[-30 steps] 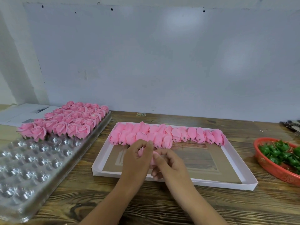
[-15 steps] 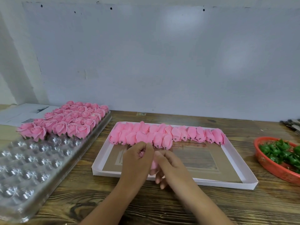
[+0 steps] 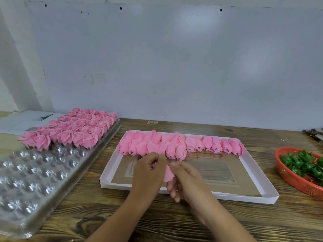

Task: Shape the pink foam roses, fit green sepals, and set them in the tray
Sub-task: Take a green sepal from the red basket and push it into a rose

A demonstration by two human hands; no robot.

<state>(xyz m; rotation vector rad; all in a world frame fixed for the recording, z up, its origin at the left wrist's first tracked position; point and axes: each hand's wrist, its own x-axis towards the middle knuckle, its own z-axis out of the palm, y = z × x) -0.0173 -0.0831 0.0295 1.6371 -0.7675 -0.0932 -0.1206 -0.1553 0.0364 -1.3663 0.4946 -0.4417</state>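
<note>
We held one pink rose bud (image 3: 168, 173) w/ both hands, left hand (image 3: 148, 173) & right hand (image 3: 187, 180) pinching it; long axis near-upright, base down.

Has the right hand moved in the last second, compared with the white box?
Yes, slightly. The right hand has slid toward the person, its fingers now reaching past the near wall of the white cardboard box, while holding the pink foam rose with the left hand.

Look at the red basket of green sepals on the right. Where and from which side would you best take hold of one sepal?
Probably from above, with the right hand once it is free. The red basket is shallow and open-topped, and the green sepals lie heaped with leaf points sticking up. Pinch one upturned point on the pile's top; lower pieces are tangled.
</note>
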